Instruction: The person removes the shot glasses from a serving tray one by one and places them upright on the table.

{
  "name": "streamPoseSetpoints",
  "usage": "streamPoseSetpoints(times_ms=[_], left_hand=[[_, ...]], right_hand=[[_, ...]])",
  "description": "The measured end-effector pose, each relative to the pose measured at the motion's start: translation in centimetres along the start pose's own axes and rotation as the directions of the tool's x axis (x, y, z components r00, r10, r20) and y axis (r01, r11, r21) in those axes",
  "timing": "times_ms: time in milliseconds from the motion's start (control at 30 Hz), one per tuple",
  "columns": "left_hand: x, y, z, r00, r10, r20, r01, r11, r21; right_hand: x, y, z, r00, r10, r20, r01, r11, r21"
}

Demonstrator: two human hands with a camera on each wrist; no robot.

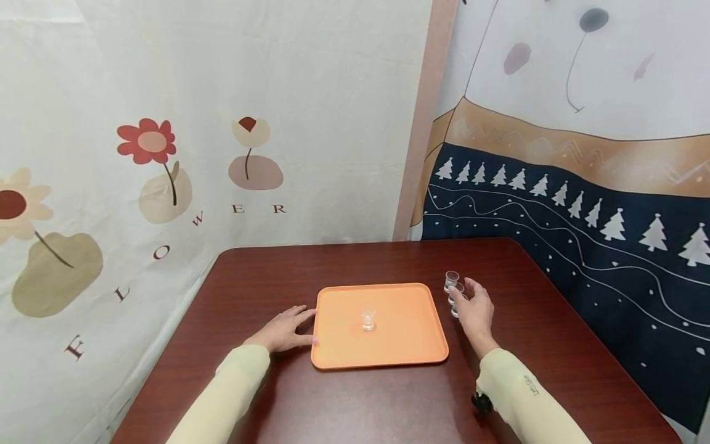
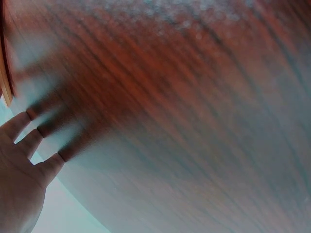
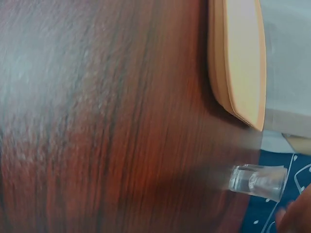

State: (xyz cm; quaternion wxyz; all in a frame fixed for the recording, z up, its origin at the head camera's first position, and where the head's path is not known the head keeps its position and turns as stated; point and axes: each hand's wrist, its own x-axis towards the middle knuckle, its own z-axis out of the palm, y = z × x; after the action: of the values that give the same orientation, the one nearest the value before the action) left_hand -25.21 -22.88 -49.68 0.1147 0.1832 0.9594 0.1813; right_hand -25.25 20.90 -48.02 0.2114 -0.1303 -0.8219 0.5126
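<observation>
An orange tray (image 1: 399,345) lies on the table, with one small clear shot glass (image 1: 368,319) standing near its middle. My left hand (image 1: 284,330) is at the tray's left edge, thumb and fingers spread and fingertips right at the rim. In the left wrist view the fingers of my left hand (image 2: 22,160) rest extended on the tabletop side. To the right of the tray several shot glasses (image 1: 452,280) stand in a short row. My right hand (image 1: 476,311) is beside them, thumb and fingers apart. In the right wrist view a shot glass (image 3: 257,182) stands upright just beyond the fingertips.
The dark red-brown wooden table (image 1: 355,401) has rounded far corners. Behind it hangs a pale flower-print cloth (image 1: 333,123), and on the right a navy cloth with white trees (image 1: 566,234). A dark round object (image 1: 481,402) sits at my right wrist.
</observation>
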Motion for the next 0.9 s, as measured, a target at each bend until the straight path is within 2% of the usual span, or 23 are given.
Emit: streamPoseSetpoints(times_ms=[133,433,600,733,900], left_hand=[[0.0,0.0,-0.1,1.0,0.003,-0.002,-0.003,1.0,0.002],[0.1,0.0,-0.3,1.0,0.0,-0.007,0.0,1.0,0.008],[0.1,0.1,-0.3,1.0,0.002,-0.005,-0.002,1.0,0.005],[0.0,0.1,-0.3,1.0,0.005,-0.004,-0.005,1.0,-0.002],[0.1,0.1,-0.1,1.0,0.003,0.0,-0.003,1.0,-0.003]], right_hand=[[-0.1,-0.5,0.4,0.999,-0.039,0.0,0.039,0.999,-0.019],[0.0,-1.6,0.7,0.998,-0.06,0.022,0.059,0.997,0.04],[-0.2,-2.6,1.8,0.995,-0.092,0.036,0.091,0.995,0.035],[-0.8,-3.1,2.9,0.987,-0.146,0.071,0.143,0.988,0.05],[-1.8,-3.4,4.4,0.969,-0.183,0.168,0.162,0.978,0.131]])
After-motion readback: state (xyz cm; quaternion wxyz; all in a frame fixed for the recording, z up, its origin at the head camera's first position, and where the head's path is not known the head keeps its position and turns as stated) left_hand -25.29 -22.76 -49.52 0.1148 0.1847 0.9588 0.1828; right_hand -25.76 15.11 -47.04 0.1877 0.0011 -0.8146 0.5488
